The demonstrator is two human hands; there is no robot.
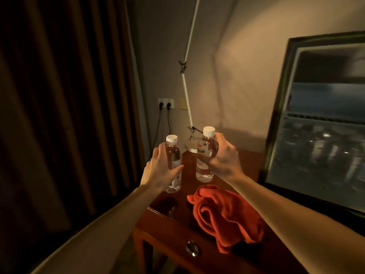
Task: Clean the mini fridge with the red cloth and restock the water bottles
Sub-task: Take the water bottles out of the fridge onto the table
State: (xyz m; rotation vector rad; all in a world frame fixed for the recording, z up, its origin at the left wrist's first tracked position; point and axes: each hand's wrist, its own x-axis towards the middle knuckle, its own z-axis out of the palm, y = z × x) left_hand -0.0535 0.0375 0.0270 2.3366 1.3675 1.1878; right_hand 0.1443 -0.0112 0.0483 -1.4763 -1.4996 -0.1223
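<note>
Two water bottles with white caps are held upright above the far end of a dark wooden surface (199, 232). The left bottle (173, 165) is gripped by the left hand (160, 171), fingers wrapped around its middle. The right bottle (206, 155) is gripped by the right hand (223, 157) around its upper half. A crumpled red cloth (227, 216) is seen lying on the surface, nearer than both bottles. A round metal knob (192, 248) is set in the front of the surface. The fridge cannot be identified with certainty.
</note>
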